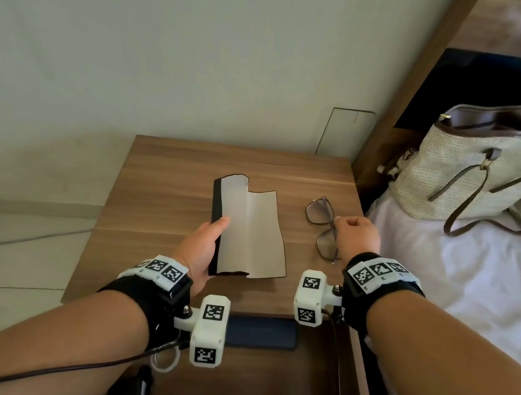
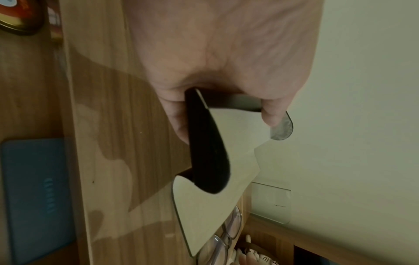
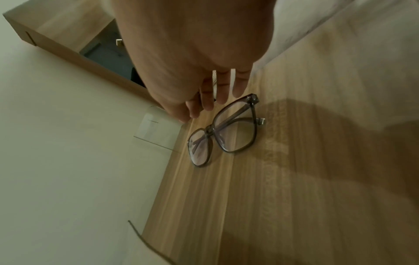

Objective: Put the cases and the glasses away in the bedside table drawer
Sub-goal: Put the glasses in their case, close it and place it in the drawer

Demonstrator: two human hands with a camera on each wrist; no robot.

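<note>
The left hand [image 1: 202,249] holds the open case [image 1: 247,229] by its black spine, thumb on the pale lining and fingers curled round the back; this grip is closed on the case. The near end of the case is lifted, while the unfolded flap hangs toward the tabletop [image 1: 172,167]. The left wrist view confirms the pinch on the spine.

Below the front edge of the tabletop, a blue case [image 1: 261,331] lies in the open drawer [image 1: 258,383]. By the look of it, one case is already stowed.

To the right of the open case, well apart from it, the glasses [image 1: 322,227] lie folded on the tabletop near its right edge. The right hand [image 1: 356,237] is over them. In the right wrist view its fingers [image 3: 223,89] are extended and slightly spread, just above the frame; this grip is open and holds nothing. Contact with the frame cannot be confirmed.

Further right, a woven handbag [image 1: 486,170] stands on the bed [image 1: 460,278].

Remaining work, as judged: pick up the glasses, place them in the open case, close it, and set it in the drawer.
</note>
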